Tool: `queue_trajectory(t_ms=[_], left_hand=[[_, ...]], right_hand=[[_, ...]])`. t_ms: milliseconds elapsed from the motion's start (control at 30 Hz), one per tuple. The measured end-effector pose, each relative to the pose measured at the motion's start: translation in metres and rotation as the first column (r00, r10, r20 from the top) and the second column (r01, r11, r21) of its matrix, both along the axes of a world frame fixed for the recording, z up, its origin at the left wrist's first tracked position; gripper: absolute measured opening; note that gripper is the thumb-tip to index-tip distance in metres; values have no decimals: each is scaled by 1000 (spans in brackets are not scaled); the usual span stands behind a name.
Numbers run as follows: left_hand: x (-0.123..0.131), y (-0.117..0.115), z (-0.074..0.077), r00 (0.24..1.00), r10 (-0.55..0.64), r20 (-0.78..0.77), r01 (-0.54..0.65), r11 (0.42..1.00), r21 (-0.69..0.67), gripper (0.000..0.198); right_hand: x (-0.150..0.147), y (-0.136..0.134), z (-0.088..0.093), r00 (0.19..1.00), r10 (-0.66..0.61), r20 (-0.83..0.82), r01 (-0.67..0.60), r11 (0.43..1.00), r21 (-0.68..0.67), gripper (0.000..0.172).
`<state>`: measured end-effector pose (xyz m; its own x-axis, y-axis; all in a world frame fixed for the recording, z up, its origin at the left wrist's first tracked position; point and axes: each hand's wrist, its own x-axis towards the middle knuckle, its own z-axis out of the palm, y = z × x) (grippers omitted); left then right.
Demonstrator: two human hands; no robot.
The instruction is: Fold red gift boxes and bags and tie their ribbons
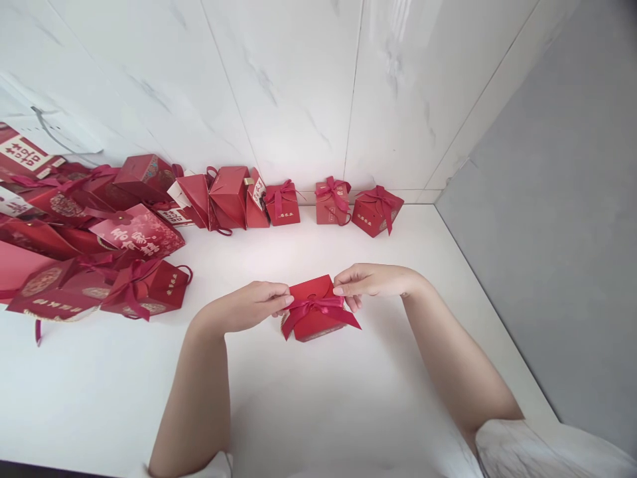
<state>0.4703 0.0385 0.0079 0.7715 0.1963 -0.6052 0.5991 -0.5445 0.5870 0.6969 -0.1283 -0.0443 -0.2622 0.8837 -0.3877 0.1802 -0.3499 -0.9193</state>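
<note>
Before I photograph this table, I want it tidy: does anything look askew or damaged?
Nothing looks spilled or clearly damaged, but at left the pink box with white writing lies tilted among the red boxes in a jumbled pile, its lettering aslant.

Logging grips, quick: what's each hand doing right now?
Left hand: closed, holding the ribbon-tied red gift box.
Right hand: closed, holding the same box.

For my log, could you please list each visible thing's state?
Red cardboard box: appears closed, held
Magenta satin ribbon: tied in a bow
Left hand: holding box's left side
Right hand: holding box's right side
Three small red boxes behind: bows tied
Patterned red boxes: crowded left
</note>
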Motion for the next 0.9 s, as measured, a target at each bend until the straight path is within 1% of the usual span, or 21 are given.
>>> queue_trajectory(t_ms=[100, 233, 467, 633, 800, 900], left_hand=[[0, 0, -1, 1000, 2, -3, -2, 1000, -5, 40], [-1, 1, 1, 999, -40, 3, 40, 999, -16, 41], [-3, -2, 8, 998, -54, -34, 53, 999, -5, 45], [-5, -4, 12, 997, -67, -34, 67, 998, -7, 45], [-4, -3, 7, 997, -76, -33, 76, 997, 2, 46], [-3, -1, 3, 998, -47, -29, 48, 998, 29, 48]], right_hand=[[0, -1, 1, 1000, 29, 13, -29, 999, 13, 41], [0, -3, 5, 998, 53, 28, -54, 998, 19, 38], [-4, -11, 21, 991, 94, 90, -99, 994, 44, 33], [-4, -16, 24, 991, 107, 84, -111, 992, 51, 31], [-2, -18, 22, 990, 108, 91, -112, 993, 44, 34], [-2, -18, 22, 984, 108, 141, -112, 993, 27, 35]])
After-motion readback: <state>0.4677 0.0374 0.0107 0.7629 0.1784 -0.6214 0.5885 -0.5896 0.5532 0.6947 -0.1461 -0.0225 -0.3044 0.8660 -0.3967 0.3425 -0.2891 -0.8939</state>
